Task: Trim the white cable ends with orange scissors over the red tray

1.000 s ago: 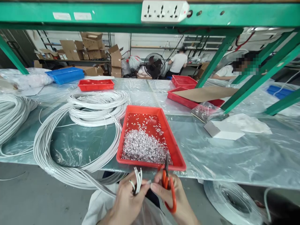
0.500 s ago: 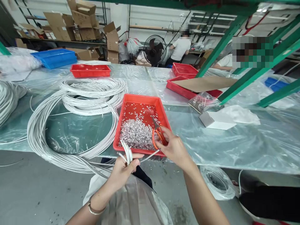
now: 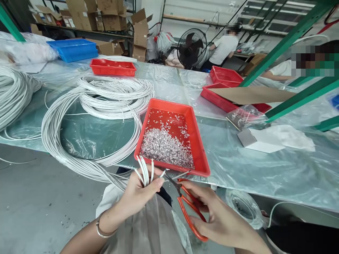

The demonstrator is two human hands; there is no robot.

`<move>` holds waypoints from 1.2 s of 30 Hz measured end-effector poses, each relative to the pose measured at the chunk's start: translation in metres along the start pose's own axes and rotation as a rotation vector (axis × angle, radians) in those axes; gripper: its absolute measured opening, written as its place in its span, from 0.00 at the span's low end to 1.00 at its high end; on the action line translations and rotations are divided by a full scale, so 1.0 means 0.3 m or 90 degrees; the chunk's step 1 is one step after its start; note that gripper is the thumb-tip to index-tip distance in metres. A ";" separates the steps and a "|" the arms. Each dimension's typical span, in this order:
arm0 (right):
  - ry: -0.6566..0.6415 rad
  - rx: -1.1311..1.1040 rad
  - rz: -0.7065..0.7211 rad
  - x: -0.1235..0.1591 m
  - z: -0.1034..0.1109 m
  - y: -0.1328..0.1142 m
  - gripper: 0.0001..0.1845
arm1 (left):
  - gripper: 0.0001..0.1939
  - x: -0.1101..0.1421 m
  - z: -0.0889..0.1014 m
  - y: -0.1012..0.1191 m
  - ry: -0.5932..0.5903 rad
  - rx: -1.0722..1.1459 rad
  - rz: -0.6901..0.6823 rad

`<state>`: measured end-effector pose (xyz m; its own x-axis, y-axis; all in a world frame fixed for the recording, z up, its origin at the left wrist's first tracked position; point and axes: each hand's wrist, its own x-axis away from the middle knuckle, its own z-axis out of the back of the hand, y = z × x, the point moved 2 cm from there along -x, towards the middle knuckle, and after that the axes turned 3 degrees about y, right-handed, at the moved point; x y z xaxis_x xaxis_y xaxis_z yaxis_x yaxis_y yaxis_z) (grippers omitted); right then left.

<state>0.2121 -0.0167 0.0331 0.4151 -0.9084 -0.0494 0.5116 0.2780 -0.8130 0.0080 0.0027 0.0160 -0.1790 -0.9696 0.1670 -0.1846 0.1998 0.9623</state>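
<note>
Several white cable ends (image 3: 144,171) stick up between the fingers of my left hand (image 3: 145,192), whose thumb and forefinger pinch one cable pointing right. My right hand (image 3: 214,211) grips orange-handled scissors (image 3: 189,213) with the handles spread. The scissor tips are at the end of the pinched cable, just in front of the red tray (image 3: 202,151). Small silvery bits (image 3: 165,148) lie heaped in the tray's near part. From my left hand the cables run back to a large white coil (image 3: 57,148) on the table.
More white coils (image 3: 116,90) lie behind and at the far left. Red trays (image 3: 112,68), a blue tray (image 3: 74,49) and a white box (image 3: 261,141) stand on the plastic-covered table (image 3: 265,173). Green posts (image 3: 280,53) rise at right; two people work beyond, near a fan (image 3: 191,47).
My right hand has brought the scissors from over the tray down and toward me, to the cable end at my left hand. The scissor handles are now spread wider. The view has shifted.
</note>
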 end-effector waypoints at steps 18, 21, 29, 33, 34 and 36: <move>-0.081 0.107 0.053 -0.026 0.041 -0.075 0.15 | 0.16 0.007 0.008 0.009 -0.044 -0.055 -0.041; -0.092 0.098 0.066 -0.039 0.049 -0.072 0.17 | 0.20 -0.004 0.013 0.005 -0.184 0.018 0.013; 0.093 -0.157 -0.018 -0.108 -0.040 -0.027 0.07 | 0.19 -0.018 0.017 -0.010 -0.233 0.109 0.038; 0.241 -0.275 -0.020 -0.139 -0.119 -0.058 0.10 | 0.20 -0.014 -0.005 -0.014 -0.183 0.037 -0.010; 0.260 -0.279 -0.019 -0.144 -0.129 -0.065 0.10 | 0.20 -0.014 -0.009 -0.014 -0.173 0.018 -0.019; 0.272 -0.282 -0.021 -0.149 -0.139 -0.071 0.10 | 0.21 -0.014 -0.014 -0.012 -0.157 -0.012 -0.036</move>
<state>0.1515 0.0050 0.0284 0.0199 -0.9846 -0.1735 0.1205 0.1746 -0.9772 0.0135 0.0055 0.0126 -0.4003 -0.9146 0.0573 -0.1837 0.1414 0.9728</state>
